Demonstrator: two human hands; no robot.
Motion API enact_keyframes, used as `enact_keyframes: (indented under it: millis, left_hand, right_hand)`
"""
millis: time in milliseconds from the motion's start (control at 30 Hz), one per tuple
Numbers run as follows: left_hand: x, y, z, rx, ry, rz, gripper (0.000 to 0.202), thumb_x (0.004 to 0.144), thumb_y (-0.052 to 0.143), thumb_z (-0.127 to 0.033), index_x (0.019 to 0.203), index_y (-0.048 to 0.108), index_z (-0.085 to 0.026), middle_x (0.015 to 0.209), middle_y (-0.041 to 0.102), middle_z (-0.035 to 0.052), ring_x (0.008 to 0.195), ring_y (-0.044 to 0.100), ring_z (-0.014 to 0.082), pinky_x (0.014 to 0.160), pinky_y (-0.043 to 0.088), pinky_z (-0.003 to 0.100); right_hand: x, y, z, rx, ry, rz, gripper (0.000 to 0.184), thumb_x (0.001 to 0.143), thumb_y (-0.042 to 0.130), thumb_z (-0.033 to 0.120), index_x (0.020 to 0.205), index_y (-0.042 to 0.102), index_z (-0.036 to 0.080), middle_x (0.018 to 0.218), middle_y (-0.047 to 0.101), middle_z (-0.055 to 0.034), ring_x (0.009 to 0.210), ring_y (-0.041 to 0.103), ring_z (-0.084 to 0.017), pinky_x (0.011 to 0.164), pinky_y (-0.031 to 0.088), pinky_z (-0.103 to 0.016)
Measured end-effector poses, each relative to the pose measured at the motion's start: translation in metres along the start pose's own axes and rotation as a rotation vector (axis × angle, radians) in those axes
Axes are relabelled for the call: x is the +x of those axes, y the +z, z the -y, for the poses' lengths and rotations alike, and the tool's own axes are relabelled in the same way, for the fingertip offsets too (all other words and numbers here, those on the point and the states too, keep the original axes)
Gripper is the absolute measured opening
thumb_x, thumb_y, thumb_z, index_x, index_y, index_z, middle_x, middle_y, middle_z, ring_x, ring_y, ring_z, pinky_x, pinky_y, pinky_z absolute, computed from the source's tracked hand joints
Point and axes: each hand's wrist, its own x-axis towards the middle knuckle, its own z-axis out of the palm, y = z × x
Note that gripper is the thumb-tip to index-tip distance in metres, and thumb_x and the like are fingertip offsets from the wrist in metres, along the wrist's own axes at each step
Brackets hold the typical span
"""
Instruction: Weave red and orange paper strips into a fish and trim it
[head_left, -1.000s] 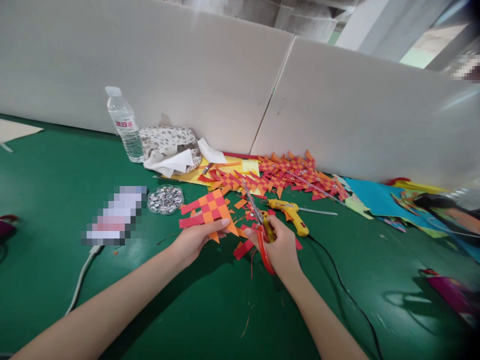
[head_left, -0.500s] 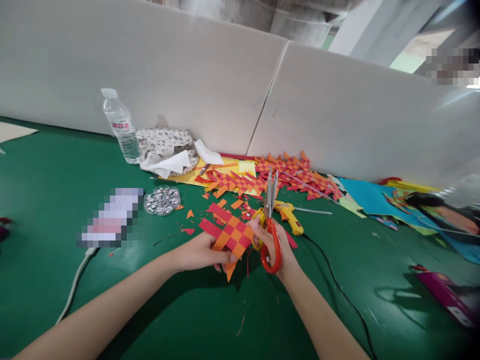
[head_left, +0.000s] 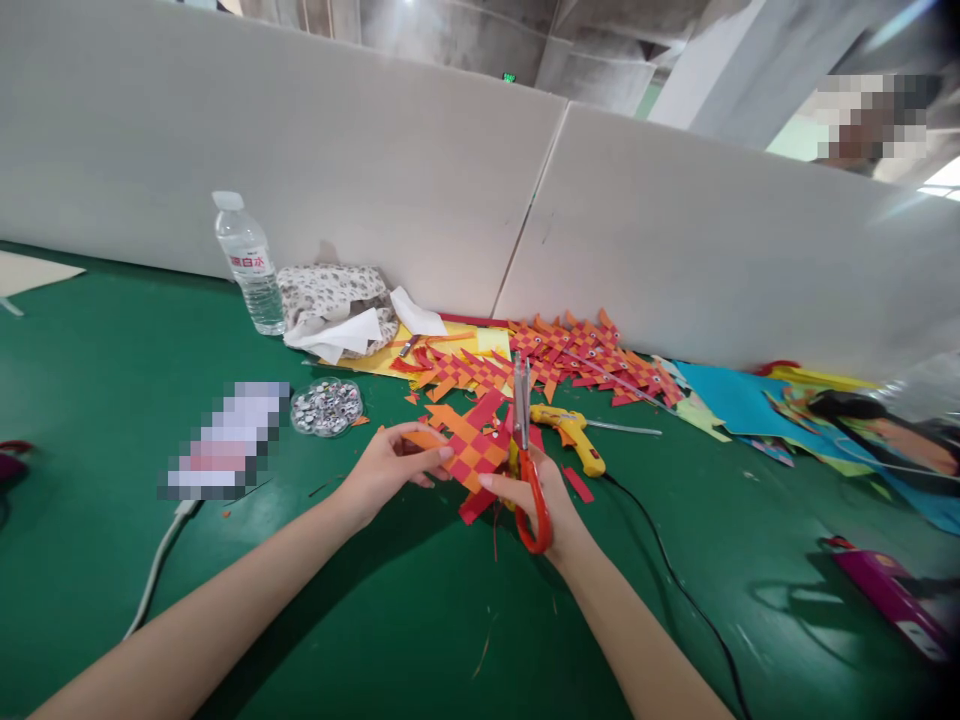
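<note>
Together, two hands hold one woven paper piece (head_left: 472, 445) and one scissors (head_left: 525, 450).

Bright overhead light; soft shadows; warped, blurred edges

Green bench (head_left: 112, 350), woven paper piece (head_left: 474, 447) in red-and-orange checks, scissors (head_left: 528, 472) with red handles, yellow glue gun (head_left: 568, 432), speckled grey-white cloth (head_left: 330, 288) by the far edge — blue sheet (head_left: 739, 395) toward the right edge, white partition (head_left: 375, 170).
</note>
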Motion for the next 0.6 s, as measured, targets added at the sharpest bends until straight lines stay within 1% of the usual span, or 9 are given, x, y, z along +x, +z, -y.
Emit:
enact_keyframes:
  millis: [67, 133, 200, 267, 333, 433, 500, 600]
  left_hand:
    - [-0.0007, 0.0000, -0.0006, 0.002, -0.003, -0.008, 0.025, 0.062, 0.076, -0.033, 0.074, 0.063, -0.016, 0.064, 0.066, 0.0013, 0.057, 0.064, 0.0123, 0.049, 0.047, 0.017]
    - [-0.0014, 0.0003, -0.0011, 0.011, 0.012, -0.029, 0.023, 0.062, 0.076, -0.033, 0.074, 0.064, -0.016, 0.062, 0.066, 0.0008, 0.056, 0.064, 0.0118, 0.049, 0.047, 0.017]
    - [-0.0020, 0.0005, -0.0013, 0.029, 0.047, -0.053, 0.022, 0.062, 0.075, -0.032, 0.074, 0.065, -0.016, 0.062, 0.065, 0.0010, 0.057, 0.063, 0.0121, 0.049, 0.047, 0.018]
    - [-0.0024, 0.0007, -0.0011, 0.049, 0.081, -0.059, 0.020, 0.062, 0.075, -0.031, 0.072, 0.066, -0.016, 0.062, 0.065, 0.0011, 0.054, 0.060, 0.0112, 0.048, 0.046, 0.018]
    - [-0.0031, 0.0014, -0.0009, 0.083, 0.094, -0.039, 0.019, 0.061, 0.075, -0.030, 0.069, 0.068, -0.016, 0.060, 0.065, 0.0009, 0.047, 0.055, 0.0089, 0.044, 0.043, 0.018]
    - [-0.0049, 0.0039, -0.0012, 0.118, 0.065, 0.000, 0.017, 0.058, 0.076, -0.028, 0.068, 0.069, -0.016, 0.060, 0.065, 0.0012, 0.044, 0.050, 0.0077, 0.041, 0.041, 0.018]
    - [-0.0060, 0.0057, -0.0016, 0.119, 0.046, 0.007, 0.017, 0.056, 0.077, -0.026, 0.068, 0.070, -0.016, 0.063, 0.066, 0.0020, 0.047, 0.051, 0.0087, 0.042, 0.042, 0.019]
    - [-0.0062, 0.0062, -0.0014, 0.117, 0.043, 0.005, 0.017, 0.056, 0.076, -0.026, 0.068, 0.070, -0.016, 0.064, 0.066, 0.0027, 0.048, 0.052, 0.0093, 0.043, 0.042, 0.020]
  right_hand:
    - [0.0003, 0.0005, -0.0010, 0.005, -0.010, -0.035, 0.042, 0.050, 0.081, 0.032, 0.080, 0.054, 0.021, 0.071, 0.057, 0.0010, 0.070, 0.059, -0.019, 0.069, 0.050, -0.034]
    - [0.0011, 0.0006, -0.0019, 0.016, -0.013, -0.097, 0.040, 0.051, 0.081, 0.031, 0.074, 0.051, 0.020, 0.066, 0.054, 0.0030, 0.062, 0.056, -0.015, 0.061, 0.049, -0.029]
    - [0.0025, -0.0001, -0.0025, 0.045, -0.024, -0.173, 0.040, 0.052, 0.081, 0.032, 0.072, 0.048, 0.020, 0.063, 0.051, 0.0047, 0.052, 0.051, -0.011, 0.051, 0.046, -0.025]
    - [0.0044, -0.0017, -0.0026, 0.069, -0.062, -0.251, 0.040, 0.054, 0.080, 0.033, 0.073, 0.047, 0.020, 0.065, 0.051, 0.0049, 0.049, 0.049, -0.009, 0.047, 0.044, -0.023]
    - [0.0065, -0.0039, -0.0018, 0.083, -0.148, -0.305, 0.040, 0.054, 0.080, 0.032, 0.073, 0.047, 0.020, 0.072, 0.055, 0.0029, 0.056, 0.053, -0.010, 0.054, 0.048, -0.026]
    - [0.0090, -0.0070, 0.0001, 0.096, -0.266, -0.345, 0.039, 0.051, 0.081, 0.028, 0.072, 0.049, 0.021, 0.083, 0.059, -0.0004, 0.074, 0.058, -0.015, 0.071, 0.051, -0.032]
    - [0.0098, -0.0080, 0.0010, 0.113, -0.299, -0.377, 0.037, 0.051, 0.081, 0.026, 0.072, 0.050, 0.021, 0.080, 0.060, 0.0003, 0.074, 0.059, -0.015, 0.074, 0.050, -0.035]
    - [0.0097, -0.0085, 0.0015, 0.127, -0.325, -0.411, 0.034, 0.054, 0.079, 0.024, 0.072, 0.051, 0.021, 0.072, 0.059, 0.0027, 0.068, 0.058, -0.013, 0.076, 0.049, -0.034]
